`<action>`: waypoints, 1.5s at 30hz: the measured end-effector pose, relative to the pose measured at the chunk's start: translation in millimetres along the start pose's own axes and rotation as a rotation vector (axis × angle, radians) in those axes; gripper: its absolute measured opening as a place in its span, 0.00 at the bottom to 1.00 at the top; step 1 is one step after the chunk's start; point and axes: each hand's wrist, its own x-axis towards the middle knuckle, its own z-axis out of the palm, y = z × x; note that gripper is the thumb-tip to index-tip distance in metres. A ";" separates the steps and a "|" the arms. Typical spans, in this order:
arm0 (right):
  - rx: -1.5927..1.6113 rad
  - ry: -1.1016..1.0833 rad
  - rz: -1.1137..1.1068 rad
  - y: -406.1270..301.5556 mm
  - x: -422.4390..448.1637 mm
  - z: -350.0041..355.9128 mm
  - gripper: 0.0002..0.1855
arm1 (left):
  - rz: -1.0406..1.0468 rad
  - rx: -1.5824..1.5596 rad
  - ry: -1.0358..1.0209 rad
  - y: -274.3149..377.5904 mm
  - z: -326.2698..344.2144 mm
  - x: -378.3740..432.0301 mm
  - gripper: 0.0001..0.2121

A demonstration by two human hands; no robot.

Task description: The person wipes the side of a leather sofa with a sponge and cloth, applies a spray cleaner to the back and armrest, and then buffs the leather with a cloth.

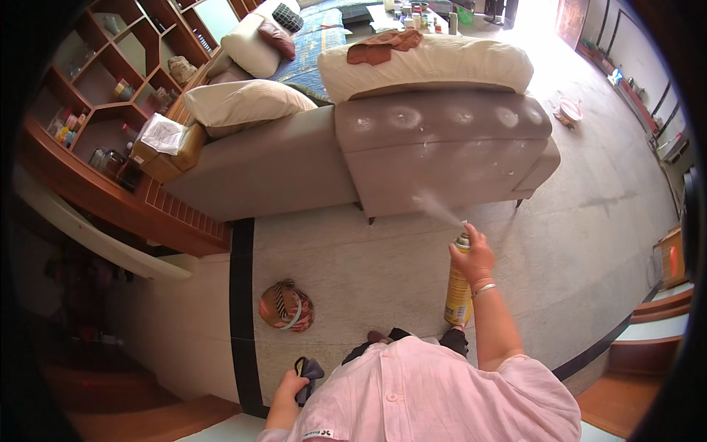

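Note:
A yellow aerosol can (458,293) stands upright in the grip of my right hand (475,255), one finger on its nozzle. A pale spray (436,207) shoots from it up and to the left, towards the back of the taupe sofa (403,177). Several white foamy patches (406,117) dot the upper part of that sofa back, and small flecks lie below them. Low on the left, my left hand (293,385) holds a dark grey cloth (310,377) with a yellow-edged border, beside my pink shirt.
A round basket or stool with a striped handle (286,305) sits on the floor (353,265) at left. Cream covers and a reddish-brown cloth (381,48) top the sofa. Wooden shelves (110,83) and a cardboard box (171,157) stand left. A small stool (570,109) is far right.

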 end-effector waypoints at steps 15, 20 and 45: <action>0.112 0.109 -0.280 -128.8 10.6 28.0 0.30 | 0.129 0.015 -0.011 -32.7 -16.2 37.9 0.22; 0.174 0.176 -0.219 -121.8 12.8 29.7 0.31 | 0.150 0.142 -0.034 -34.6 -21.5 47.8 0.21; -0.053 0.207 0.185 -13.0 69.9 56.2 0.34 | 0.256 0.354 -0.012 93.6 -143.4 119.9 0.23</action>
